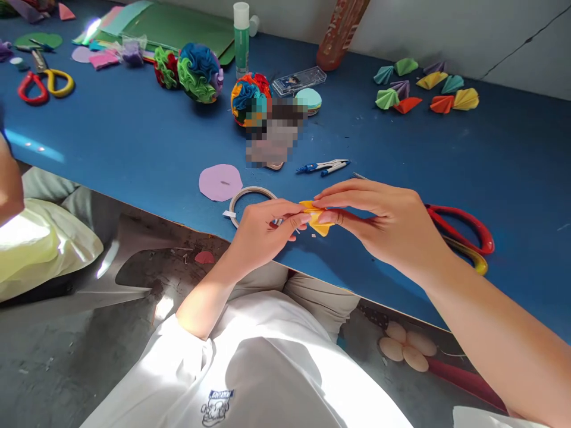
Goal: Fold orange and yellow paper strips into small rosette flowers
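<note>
A small folded piece of yellow paper [325, 228] is pinched between both hands above the table's front edge. My left hand [263, 230] grips its left side between thumb and forefinger. From the right, my right hand [379, 217] holds it with the thumb below and the fingers on top. Partly behind my left hand lies a roll of tape [253, 190], a white tab sticking out at its left. Red and yellow scissors [468, 229] rest under and beyond my right wrist, their blades mostly hidden. A lilac paper circle [220, 182] lies left of the tape.
Behind my hands are a compass [323, 167], a blurred patch over a phone-like object, and ruffled paper balls [200, 71]. Several folded paper pieces [408, 104] sit at the back right. A glue stick [241, 41] and bottle [341, 32] stand along the wall. Another person's arm [9, 181] shows at left.
</note>
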The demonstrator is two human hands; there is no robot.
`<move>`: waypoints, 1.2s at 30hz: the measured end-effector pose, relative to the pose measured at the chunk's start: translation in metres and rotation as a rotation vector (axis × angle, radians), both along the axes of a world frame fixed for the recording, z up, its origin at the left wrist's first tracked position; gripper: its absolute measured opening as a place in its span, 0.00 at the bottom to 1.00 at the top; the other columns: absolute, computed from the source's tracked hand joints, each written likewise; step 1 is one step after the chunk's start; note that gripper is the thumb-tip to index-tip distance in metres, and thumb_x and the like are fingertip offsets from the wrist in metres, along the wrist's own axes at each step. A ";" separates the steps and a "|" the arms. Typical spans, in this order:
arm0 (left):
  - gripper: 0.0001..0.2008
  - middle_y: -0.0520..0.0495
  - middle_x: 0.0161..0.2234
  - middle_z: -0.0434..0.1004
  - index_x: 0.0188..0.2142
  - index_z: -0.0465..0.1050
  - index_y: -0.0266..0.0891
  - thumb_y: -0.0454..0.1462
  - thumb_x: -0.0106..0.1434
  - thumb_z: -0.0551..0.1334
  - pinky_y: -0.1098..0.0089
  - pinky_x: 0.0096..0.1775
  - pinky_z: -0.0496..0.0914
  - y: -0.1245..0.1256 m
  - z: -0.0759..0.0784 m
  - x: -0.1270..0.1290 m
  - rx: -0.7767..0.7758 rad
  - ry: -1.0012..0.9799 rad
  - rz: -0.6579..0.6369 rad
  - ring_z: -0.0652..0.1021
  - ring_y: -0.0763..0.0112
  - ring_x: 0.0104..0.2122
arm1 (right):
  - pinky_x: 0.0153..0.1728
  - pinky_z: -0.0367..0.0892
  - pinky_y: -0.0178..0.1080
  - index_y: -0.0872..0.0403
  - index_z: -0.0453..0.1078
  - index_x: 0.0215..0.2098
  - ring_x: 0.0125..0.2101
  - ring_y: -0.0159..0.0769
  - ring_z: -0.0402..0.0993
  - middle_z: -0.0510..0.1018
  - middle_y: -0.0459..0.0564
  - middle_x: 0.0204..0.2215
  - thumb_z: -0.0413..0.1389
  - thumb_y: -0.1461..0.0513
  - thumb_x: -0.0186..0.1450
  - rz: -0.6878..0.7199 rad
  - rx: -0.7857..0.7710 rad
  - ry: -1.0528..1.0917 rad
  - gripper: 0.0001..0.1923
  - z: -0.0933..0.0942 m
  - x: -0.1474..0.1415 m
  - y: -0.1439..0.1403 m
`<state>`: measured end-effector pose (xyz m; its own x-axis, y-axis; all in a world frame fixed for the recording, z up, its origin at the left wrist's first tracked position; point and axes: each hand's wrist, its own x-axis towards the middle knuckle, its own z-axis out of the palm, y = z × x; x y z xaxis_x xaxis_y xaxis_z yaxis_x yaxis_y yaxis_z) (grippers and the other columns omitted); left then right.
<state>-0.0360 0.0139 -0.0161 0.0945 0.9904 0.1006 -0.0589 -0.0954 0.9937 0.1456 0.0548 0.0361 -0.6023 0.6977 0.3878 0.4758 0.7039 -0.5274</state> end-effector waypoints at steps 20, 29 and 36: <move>0.08 0.47 0.35 0.80 0.35 0.80 0.39 0.40 0.61 0.64 0.80 0.26 0.78 0.000 0.000 0.001 0.048 0.084 0.006 0.79 0.76 0.30 | 0.25 0.70 0.36 0.48 0.77 0.29 0.28 0.34 0.77 0.81 0.45 0.32 0.58 0.58 0.64 -0.055 -0.036 0.015 0.08 -0.001 -0.005 0.001; 0.08 0.48 0.35 0.79 0.35 0.80 0.39 0.40 0.61 0.63 0.82 0.25 0.77 -0.001 -0.003 0.001 0.111 0.136 0.036 0.78 0.77 0.29 | 0.24 0.69 0.34 0.48 0.77 0.28 0.28 0.32 0.77 0.81 0.43 0.31 0.58 0.60 0.64 -0.070 -0.019 0.063 0.08 -0.003 -0.008 0.000; 0.08 0.48 0.33 0.79 0.35 0.80 0.37 0.38 0.60 0.65 0.82 0.25 0.77 -0.002 -0.002 0.002 0.122 0.091 0.040 0.78 0.77 0.30 | 0.29 0.70 0.36 0.50 0.77 0.28 0.30 0.34 0.77 0.81 0.45 0.33 0.57 0.58 0.64 -0.054 -0.076 -0.018 0.10 0.003 -0.007 -0.001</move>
